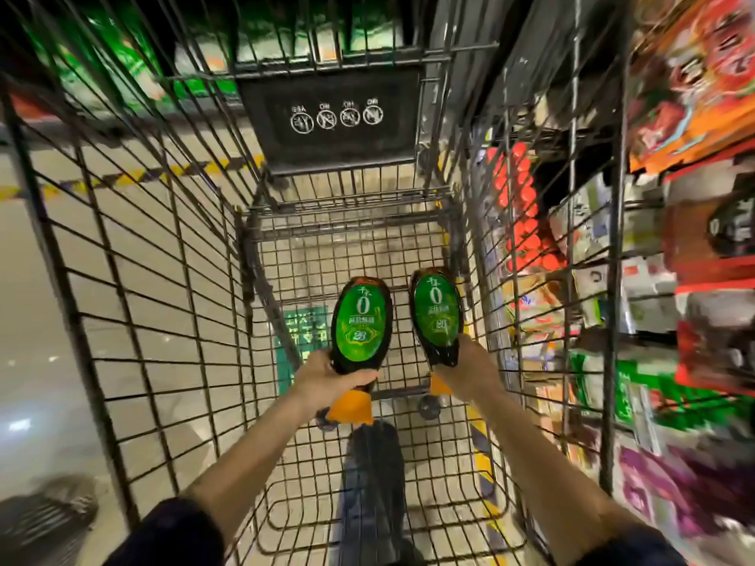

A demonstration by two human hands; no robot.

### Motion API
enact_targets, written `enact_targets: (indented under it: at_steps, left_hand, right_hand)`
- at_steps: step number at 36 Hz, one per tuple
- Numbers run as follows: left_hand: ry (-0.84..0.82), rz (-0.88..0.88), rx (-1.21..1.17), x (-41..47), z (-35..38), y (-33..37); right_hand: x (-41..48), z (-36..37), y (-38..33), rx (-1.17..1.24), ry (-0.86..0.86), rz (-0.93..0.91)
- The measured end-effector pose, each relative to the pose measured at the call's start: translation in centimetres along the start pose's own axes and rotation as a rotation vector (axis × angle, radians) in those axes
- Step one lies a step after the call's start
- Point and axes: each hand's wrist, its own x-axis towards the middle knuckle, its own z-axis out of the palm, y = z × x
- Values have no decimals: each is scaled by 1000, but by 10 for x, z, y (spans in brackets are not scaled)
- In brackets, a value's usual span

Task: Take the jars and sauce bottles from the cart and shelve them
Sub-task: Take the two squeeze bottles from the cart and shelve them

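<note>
Both my arms reach down into a black wire shopping cart [163, 304]. My left hand [322, 377] grips the neck of a dark sauce bottle [359, 320] with a green oval label and an orange cap. My right hand [470, 369] grips the neck of a second, matching sauce bottle [436, 312]. The two bottles are held side by side above the cart's wire floor, bases pointing away from me and caps toward me.
The cart's folded child seat panel [331, 120] with white symbols is at the far end. Store shelves [670, 279] packed with colourful packets run along the right, just outside the cart wall. Pale floor with yellow-black tape [135, 177] lies to the left.
</note>
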Motion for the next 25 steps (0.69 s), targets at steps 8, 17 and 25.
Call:
enact_targets:
  at_steps: [8, 17, 25]
  left_hand:
    - [-25, 50, -125, -42, -22, -2]
    - [25, 101, -169, -64, -30, 2]
    - [46, 70, -195, -65, -32, 8]
  right_hand:
    - [25, 5, -3, 105, -41, 124]
    - [47, 7, 5, 205, -41, 148]
    - [54, 10, 1, 276, -84, 201]
